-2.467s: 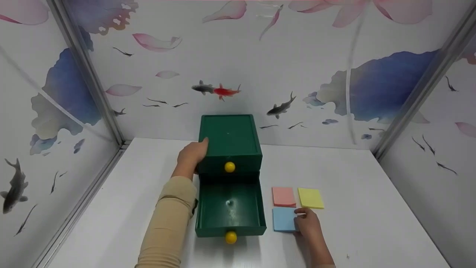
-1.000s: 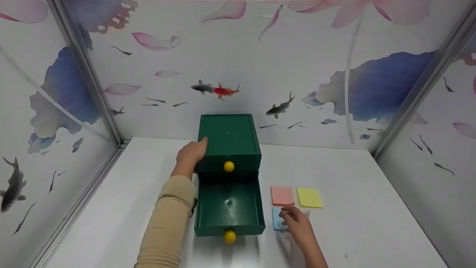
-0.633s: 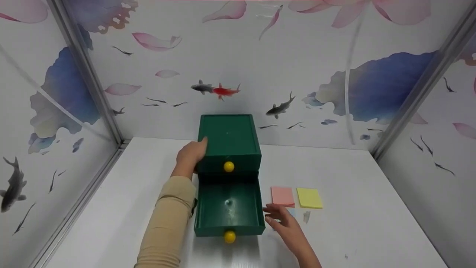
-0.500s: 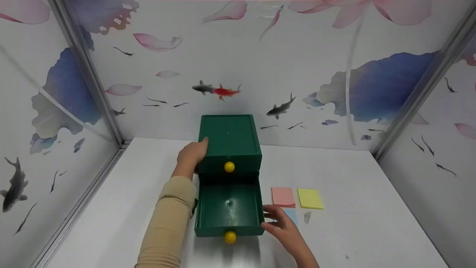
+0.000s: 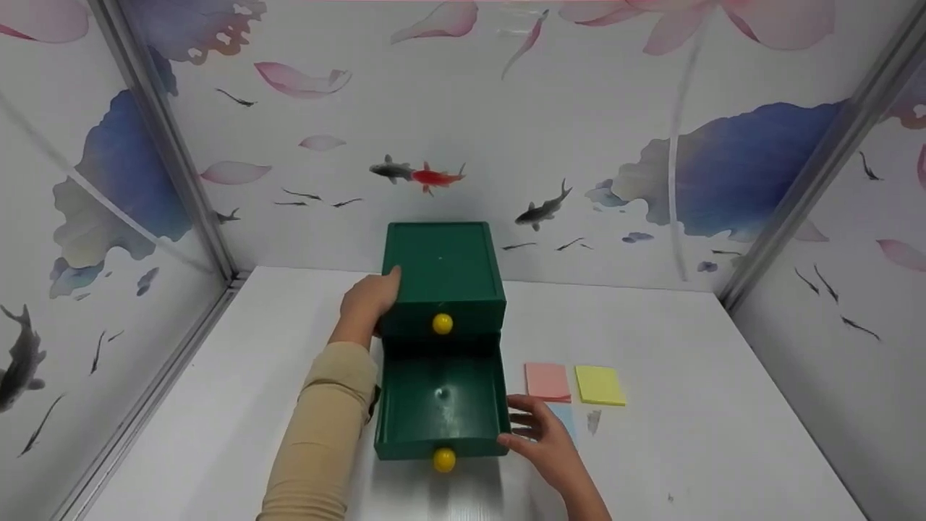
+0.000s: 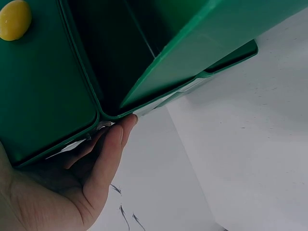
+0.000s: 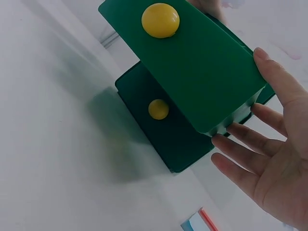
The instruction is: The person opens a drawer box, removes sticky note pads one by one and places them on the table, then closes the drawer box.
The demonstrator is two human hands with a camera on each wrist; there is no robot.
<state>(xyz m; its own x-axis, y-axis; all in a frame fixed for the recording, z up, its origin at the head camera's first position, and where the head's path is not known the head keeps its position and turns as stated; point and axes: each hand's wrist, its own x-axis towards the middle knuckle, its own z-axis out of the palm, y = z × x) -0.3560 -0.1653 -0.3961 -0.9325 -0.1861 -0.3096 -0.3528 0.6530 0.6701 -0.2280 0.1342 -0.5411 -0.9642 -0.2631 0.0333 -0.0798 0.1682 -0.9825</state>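
Note:
A green drawer cabinet (image 5: 441, 260) with yellow knobs stands against the back wall. One drawer (image 5: 441, 423), bare inside, is pulled out towards me below the top drawer front. My left hand (image 5: 369, 295) rests on the cabinet's left side, thumb at the top edge; in the left wrist view its fingers (image 6: 109, 156) press along the side wall. Near the drawer's front right corner is my right hand (image 5: 546, 438). In the right wrist view its thumb (image 7: 276, 77) touches the front corner and its extended fingers lie along the side. That hand partly covers a blue sticky-note pad (image 5: 563, 414).
Behind the blue pad lie a pink sticky-note pad (image 5: 548, 380) and a yellow one (image 5: 599, 385) on the white table (image 5: 687, 405). A lower drawer front with a yellow knob (image 7: 158, 109) shows beneath the pulled-out drawer. Printed walls enclose the table.
My right hand has left the blue sticky-note pad, moving left to the drawer's right side, and its thumb has come onto the front corner. The left hand and the cabinet stay put.

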